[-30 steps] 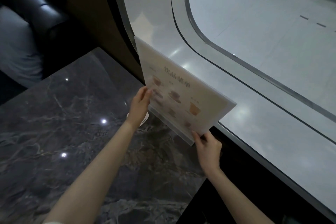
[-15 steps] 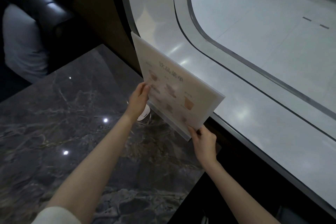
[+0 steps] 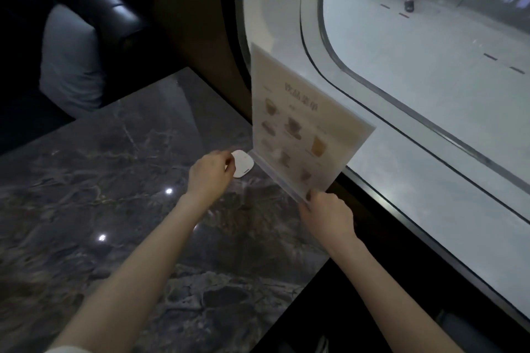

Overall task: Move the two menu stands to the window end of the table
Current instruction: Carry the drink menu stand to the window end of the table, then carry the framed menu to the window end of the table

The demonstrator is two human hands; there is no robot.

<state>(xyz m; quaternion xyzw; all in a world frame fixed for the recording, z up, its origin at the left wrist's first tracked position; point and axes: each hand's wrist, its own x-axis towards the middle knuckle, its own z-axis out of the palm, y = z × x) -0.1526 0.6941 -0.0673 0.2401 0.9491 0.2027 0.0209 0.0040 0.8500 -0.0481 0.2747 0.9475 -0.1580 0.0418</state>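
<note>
At table's window end | right hand pinches menu stand base corner (stand upright) | left hand loosely curled, holding nothing, beside white puck

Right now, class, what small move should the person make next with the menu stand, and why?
Probably let go with the right hand: it pinches the near corner of the menu stand, whose base seems to rest on the table by the window. The left hand is already off, beside a small white disc.
</note>
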